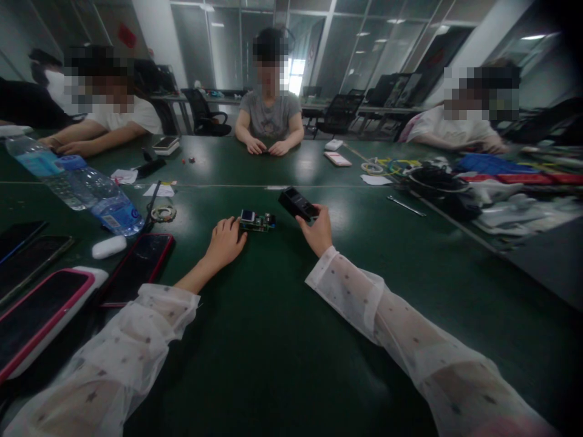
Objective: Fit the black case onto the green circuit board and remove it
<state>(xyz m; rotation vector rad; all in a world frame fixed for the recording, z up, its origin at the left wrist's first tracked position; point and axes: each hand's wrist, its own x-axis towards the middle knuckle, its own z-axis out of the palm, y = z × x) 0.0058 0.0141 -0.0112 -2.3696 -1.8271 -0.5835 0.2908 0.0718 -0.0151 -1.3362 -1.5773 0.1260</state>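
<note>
My left hand [226,243] rests on the green table, its thumb and fingers closed about the left end of a small green circuit board [259,228]. The board lies flat and carries a little square screen [248,215] and dark components at its right end. Just right of it, my right hand [319,230] grips a black rectangular plastic case [298,203] by its near right end. The case is tilted, held slightly above the table; its inside cannot be made out clearly.
Water bottles [102,197], a white earbud case [109,247] and several phones [141,267] crowd the left. A wrench [406,206], cables [387,167] and a cluttered tray [514,212] lie to the right. People [273,118] sit across the table [273,340].
</note>
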